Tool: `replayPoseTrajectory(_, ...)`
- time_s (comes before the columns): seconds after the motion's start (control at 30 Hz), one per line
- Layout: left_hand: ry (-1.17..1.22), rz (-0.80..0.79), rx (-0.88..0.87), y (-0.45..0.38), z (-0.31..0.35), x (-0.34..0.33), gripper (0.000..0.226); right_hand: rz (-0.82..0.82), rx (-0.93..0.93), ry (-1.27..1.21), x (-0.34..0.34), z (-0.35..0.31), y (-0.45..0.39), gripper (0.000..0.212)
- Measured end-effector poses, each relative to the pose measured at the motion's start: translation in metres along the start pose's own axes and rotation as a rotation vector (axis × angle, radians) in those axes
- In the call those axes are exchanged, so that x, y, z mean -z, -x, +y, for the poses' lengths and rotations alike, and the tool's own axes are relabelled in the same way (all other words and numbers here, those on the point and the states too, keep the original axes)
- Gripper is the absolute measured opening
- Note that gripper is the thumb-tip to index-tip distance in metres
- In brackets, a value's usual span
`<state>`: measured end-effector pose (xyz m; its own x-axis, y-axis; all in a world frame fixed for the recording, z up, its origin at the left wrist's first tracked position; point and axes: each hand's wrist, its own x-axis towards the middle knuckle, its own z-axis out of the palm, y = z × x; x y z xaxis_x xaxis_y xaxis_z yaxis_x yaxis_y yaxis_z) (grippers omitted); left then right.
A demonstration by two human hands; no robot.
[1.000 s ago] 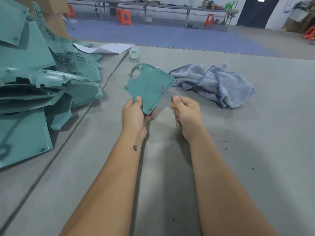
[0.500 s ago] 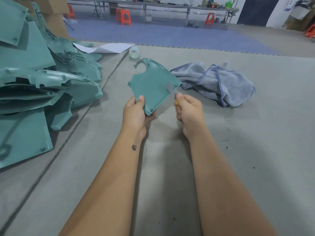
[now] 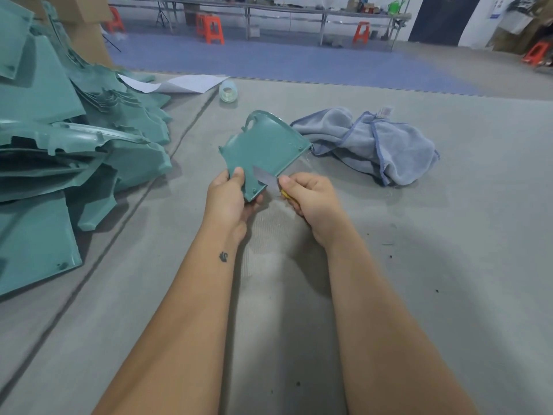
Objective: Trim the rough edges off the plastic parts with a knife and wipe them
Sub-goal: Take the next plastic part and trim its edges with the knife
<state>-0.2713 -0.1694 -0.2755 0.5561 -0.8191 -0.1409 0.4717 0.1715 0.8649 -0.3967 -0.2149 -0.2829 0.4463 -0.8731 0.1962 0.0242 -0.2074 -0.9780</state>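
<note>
My left hand grips the near corner of a flat teal plastic part, thumb on top, holding it above the grey floor mat. My right hand holds a knife with a yellow handle mostly hidden in the fist. The grey blade lies across the part's lower right edge, close to my left thumb. A grey-blue cloth lies crumpled on the mat just right of the part.
A big heap of teal plastic parts fills the left side. A roll of clear tape and white paper sheets lie beyond the part. Orange stools and a long bench stand far back.
The blade has slid down the part's right edge toward the corner in my left hand. The part has tilted a little flatter and lower.
</note>
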Motion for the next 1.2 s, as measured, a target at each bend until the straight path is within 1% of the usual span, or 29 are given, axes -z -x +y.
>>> replayPoseTrajectory(0.13, 0.004, -0.013, 0.007, 0.000, -0.001, 0.000, 0.028, 0.044, 0.007, -0.020, 0.001, 0.003, -0.001, 0.032)
replayPoseTrajectory(0.27, 0.032, -0.008, 0.027, 0.000, -0.001, 0.000, 0.027, 0.083, 0.024, -0.029, 0.000, 0.007, -0.002, 0.038)
replayPoseTrajectory(0.33, 0.049, -0.001, 0.040, 0.000, 0.001, 0.002, 0.026, 0.200, -0.012, -0.144, 0.003, 0.008, -0.007, 0.048)
replayPoseTrajectory(0.4, 0.049, 0.003, 0.039, 0.000, 0.004, 0.005, 0.024, 0.299, -0.055, -0.314, 0.008, 0.010, -0.012, 0.051)
replayPoseTrajectory(0.47, 0.051, -0.007, 0.035, 0.000, 0.007, 0.009, 0.024, 0.348, -0.080, -0.376, 0.010, 0.011, -0.015, 0.046)
replayPoseTrajectory(0.53, 0.081, -0.031, 0.038, -0.001, 0.009, 0.011, 0.024, 0.431, -0.110, -0.447, 0.010, 0.012, -0.018, 0.038)
replayPoseTrajectory(0.63, 0.084, -0.051, 0.025, -0.002, 0.009, 0.014, 0.024, 0.544, -0.153, -0.699, 0.017, 0.011, -0.020, 0.032)
replayPoseTrajectory(0.7, 0.041, -0.042, 0.010, -0.004, 0.008, 0.014, 0.024, 0.553, -0.163, -0.786, 0.020, 0.009, -0.020, 0.030)
replayPoseTrajectory(0.8, 0.011, -0.036, 0.001, -0.004, 0.006, 0.013, 0.024, 0.510, -0.172, -0.772, 0.018, 0.006, -0.018, 0.029)
replayPoseTrajectory(0.87, 0.009, -0.029, -0.001, -0.003, 0.007, 0.012, 0.024, 0.459, -0.185, -0.696, 0.016, 0.003, -0.017, 0.030)
replayPoseTrajectory(0.97, 0.003, -0.010, -0.005, -0.003, 0.008, 0.012, 0.023, 0.348, -0.192, -0.504, 0.012, 0.000, -0.014, 0.030)
replayPoseTrajectory(1.03, -0.014, -0.007, -0.012, -0.003, 0.007, 0.012, 0.023, 0.291, -0.170, -0.491, 0.009, 0.000, -0.012, 0.030)
replayPoseTrajectory(1.13, -0.070, -0.023, -0.042, -0.002, 0.008, 0.013, 0.023, 0.312, -0.102, -0.507, 0.009, 0.001, -0.011, 0.027)
replayPoseTrajectory(1.2, -0.137, -0.031, -0.070, -0.002, 0.008, 0.013, 0.023, 0.359, -0.114, -0.470, 0.010, 0.002, -0.012, 0.028)
